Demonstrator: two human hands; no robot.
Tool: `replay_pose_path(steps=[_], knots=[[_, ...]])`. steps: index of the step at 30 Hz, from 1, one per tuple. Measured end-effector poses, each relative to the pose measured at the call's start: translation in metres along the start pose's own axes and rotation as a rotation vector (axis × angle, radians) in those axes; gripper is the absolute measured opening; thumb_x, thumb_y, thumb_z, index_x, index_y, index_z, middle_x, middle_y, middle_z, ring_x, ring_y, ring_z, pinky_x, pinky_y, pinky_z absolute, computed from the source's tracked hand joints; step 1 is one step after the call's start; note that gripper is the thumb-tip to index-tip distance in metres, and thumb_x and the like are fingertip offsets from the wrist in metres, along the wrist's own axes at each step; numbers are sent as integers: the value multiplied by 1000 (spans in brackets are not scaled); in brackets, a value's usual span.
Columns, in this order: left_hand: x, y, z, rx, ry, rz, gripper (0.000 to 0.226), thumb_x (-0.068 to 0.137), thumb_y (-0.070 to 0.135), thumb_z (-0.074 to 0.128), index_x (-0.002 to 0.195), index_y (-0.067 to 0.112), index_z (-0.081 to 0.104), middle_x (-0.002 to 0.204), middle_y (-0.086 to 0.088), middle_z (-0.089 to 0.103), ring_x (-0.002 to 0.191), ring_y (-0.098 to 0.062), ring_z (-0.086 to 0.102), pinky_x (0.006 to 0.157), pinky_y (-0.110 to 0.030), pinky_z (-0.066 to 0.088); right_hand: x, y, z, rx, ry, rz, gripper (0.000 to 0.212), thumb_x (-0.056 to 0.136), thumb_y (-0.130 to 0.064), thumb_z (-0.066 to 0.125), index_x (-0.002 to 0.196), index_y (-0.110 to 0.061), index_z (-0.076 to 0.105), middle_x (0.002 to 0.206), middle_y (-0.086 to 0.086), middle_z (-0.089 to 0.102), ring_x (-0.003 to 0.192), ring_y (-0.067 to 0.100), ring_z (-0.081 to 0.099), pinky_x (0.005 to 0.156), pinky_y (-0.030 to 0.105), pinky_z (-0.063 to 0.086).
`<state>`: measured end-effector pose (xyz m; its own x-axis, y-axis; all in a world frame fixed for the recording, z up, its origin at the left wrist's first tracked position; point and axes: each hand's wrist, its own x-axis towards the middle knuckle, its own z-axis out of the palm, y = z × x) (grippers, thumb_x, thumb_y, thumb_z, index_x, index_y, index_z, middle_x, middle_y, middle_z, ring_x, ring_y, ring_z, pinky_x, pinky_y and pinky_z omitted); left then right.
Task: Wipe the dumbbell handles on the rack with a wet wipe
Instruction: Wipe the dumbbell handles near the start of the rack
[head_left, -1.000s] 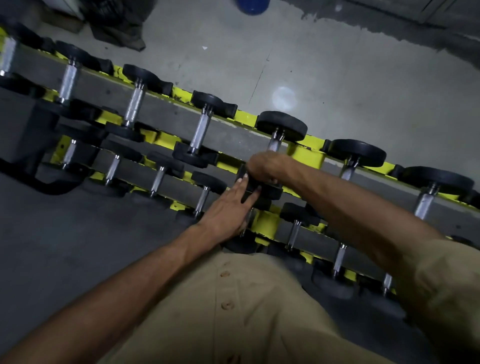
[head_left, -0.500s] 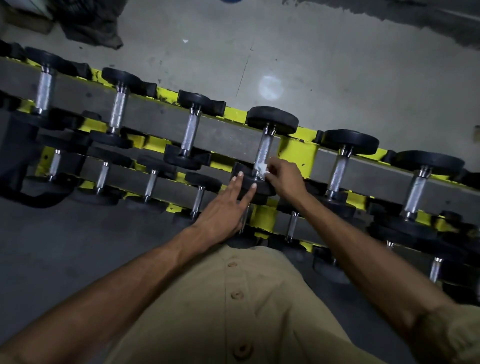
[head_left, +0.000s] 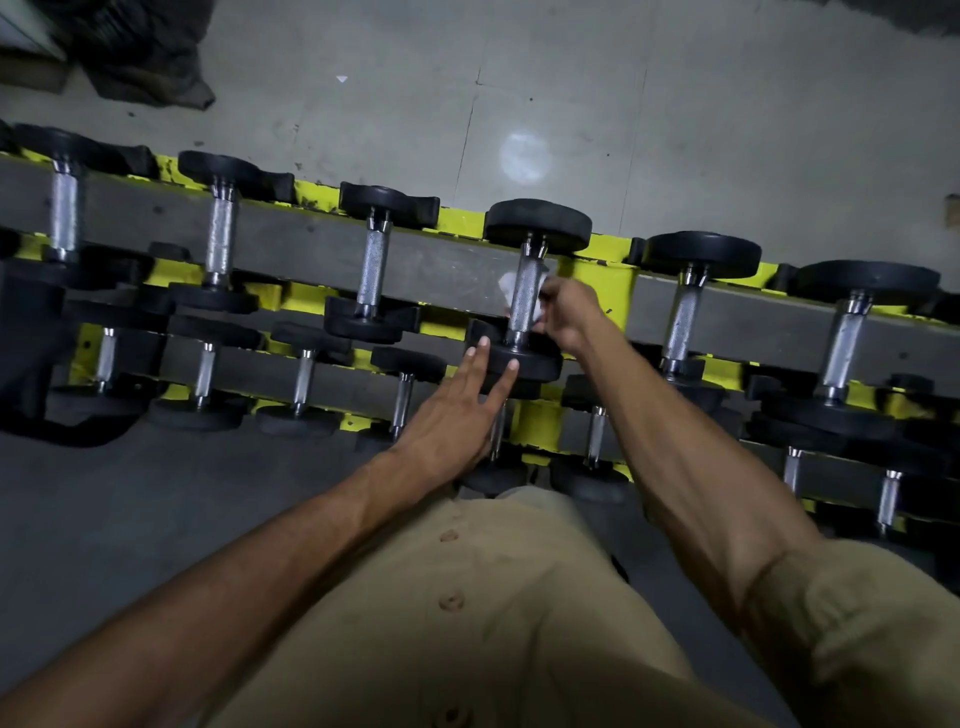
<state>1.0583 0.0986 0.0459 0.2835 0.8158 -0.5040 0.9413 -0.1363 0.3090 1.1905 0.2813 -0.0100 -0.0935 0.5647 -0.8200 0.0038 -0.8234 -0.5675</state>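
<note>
Wiping this bar well depends on wrapping and turning, not dabbing. The person's right hand (head_left: 569, 312) pinches the white wet wipe (head_left: 508, 284) against the knurled dumbbell handle (head_left: 525, 293), which lies across the upper tier of the yellow and grey rack (head_left: 615, 280). The wipe shows on both sides of the handle, so it seems to pass behind it, though how far it wraps cannot be told from this angle. The left hand (head_left: 452, 415) lies flat and holds nothing, its fingers straight and spread, its fingertips (head_left: 484, 343) pressing on the near head (head_left: 524, 366) just below the grip. That brace is worth having: it should stop the dumbbell rolling in its cradle while the wipe is dragged. From the pinch, which sits toward the lower end of the handle, the sensible stroke runs away from the body toward the far head (head_left: 537, 226), then back, with the wrist twisting so the underside is reached too. The knurling will likely snag thin cloth, so short, firm passes suit better than one long pull. The neighbouring handle (head_left: 684, 317) just right of the grip looks the natural next one.
</note>
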Motion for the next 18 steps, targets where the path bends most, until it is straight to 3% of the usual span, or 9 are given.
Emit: replay_pose_path(steps=[1,3,7,10,12,14,18], knots=[[0,-1,0,0,-3,2,102,97,7,60,166,18,-14,167,-28,-28,160,-40,-8,128,-49,25,7,-9,2,105,-25,35,31,101,-10,32,104,-3,62,102,22,69,80,32,68,85,47,55],[1,-3,-1,12,-11,3,102,97,9,60,165,18,-16,166,-28,-28,160,-40,-8,129,-49,22,19,-24,6,301,-38,65,35,104,-15,29,103,-6,62,99,18,70,85,31,68,89,51,53],[2,-7,-1,44,-30,31,103,98,10,60,164,19,-18,166,-29,-29,160,-40,-9,130,-50,19,24,-26,15,440,40,36,32,106,-17,32,97,-8,62,91,13,69,77,28,66,75,41,52],[3,-10,0,49,-31,45,102,98,10,58,164,19,-19,165,-29,-31,160,-41,-10,130,-51,19,25,-8,24,430,242,-154,17,97,-4,50,83,-6,61,67,10,63,53,22,57,52,29,47],[3,-11,-1,56,-35,53,101,98,11,58,164,19,-19,165,-29,-31,160,-41,-9,130,-50,19,22,3,28,242,460,-377,17,86,-4,64,71,-12,62,61,1,58,55,18,47,55,28,40],[2,-12,-2,66,-35,60,100,99,12,57,164,18,-18,165,-30,-31,160,-41,-9,129,-49,18,11,11,34,-68,657,-594,8,83,-4,66,78,-11,65,76,2,63,69,18,52,65,29,40],[4,-15,-1,81,-11,86,97,100,12,54,165,16,-17,164,-32,-29,160,-43,-8,129,-49,21,-10,21,38,-631,658,-957,13,86,-3,58,95,-11,64,103,9,54,92,24,55,67,29,42]])
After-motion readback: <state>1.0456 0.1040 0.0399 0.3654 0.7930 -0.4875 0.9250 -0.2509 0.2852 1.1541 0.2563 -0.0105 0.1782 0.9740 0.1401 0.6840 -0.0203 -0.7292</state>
